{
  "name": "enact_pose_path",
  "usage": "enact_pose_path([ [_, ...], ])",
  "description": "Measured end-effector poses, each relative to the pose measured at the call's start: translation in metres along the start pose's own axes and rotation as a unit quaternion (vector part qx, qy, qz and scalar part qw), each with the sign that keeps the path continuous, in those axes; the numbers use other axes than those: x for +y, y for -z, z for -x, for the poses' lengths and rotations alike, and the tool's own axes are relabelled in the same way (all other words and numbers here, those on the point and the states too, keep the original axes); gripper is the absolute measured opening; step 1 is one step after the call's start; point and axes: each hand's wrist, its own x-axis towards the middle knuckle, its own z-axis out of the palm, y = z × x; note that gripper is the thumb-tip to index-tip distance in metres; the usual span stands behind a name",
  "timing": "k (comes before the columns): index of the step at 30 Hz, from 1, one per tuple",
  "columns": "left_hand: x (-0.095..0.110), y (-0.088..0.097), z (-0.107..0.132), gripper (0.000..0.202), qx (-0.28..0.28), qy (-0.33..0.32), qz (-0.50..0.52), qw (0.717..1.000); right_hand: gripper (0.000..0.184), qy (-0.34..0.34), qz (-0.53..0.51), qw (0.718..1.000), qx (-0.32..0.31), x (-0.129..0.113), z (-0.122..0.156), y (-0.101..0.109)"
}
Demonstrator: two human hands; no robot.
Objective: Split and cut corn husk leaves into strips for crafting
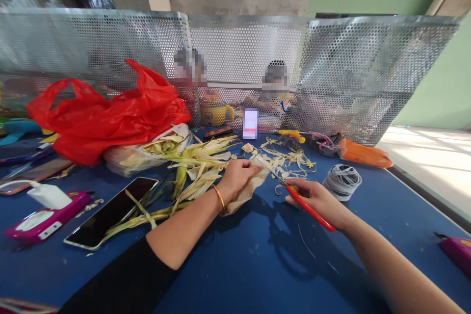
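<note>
My left hand (238,176), with a gold bangle at its wrist, is closed on a pale dried corn husk (252,187). The wide husk hangs down below the fingers. In my right hand (312,197) is a pair of scissors with red handles (312,210). Their blades point up and left and reach the husk's upper edge; whether they are apart cannot be made out. Beside my left hand lies a pile of corn husks (200,162). Thin husk scraps (290,157) are scattered beyond the scissors.
On the blue table (235,274) are a red plastic bag (121,113), a dark-screened phone (114,213), a purple power strip (47,221), a wire coil (342,182), a yellow glue gun (292,135) and an orange packet (364,153). A lit phone (250,123) stands before the perforated metal screen (243,44); people sit behind.
</note>
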Motion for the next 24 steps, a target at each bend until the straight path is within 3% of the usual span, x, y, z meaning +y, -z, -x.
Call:
enact_pose_path([
  [7,0.014,0.006,0.003,0.021,-0.048,0.098,0.069,0.992,0.032,0.026,0.000,1.000,-0.016,-0.001,0.001,0.002],
  [15,0.012,0.014,-0.002,0.026,-0.095,0.138,0.100,0.981,0.034,0.017,-0.008,0.999,-0.026,0.004,0.000,0.004],
  [19,0.012,0.016,-0.003,0.025,-0.108,0.137,0.154,0.973,0.032,0.023,0.008,1.000,-0.011,0.006,-0.001,0.005],
  [24,0.013,0.015,-0.002,0.021,-0.106,0.116,0.120,0.980,0.039,0.019,0.006,0.999,-0.036,-0.001,0.003,0.002],
])
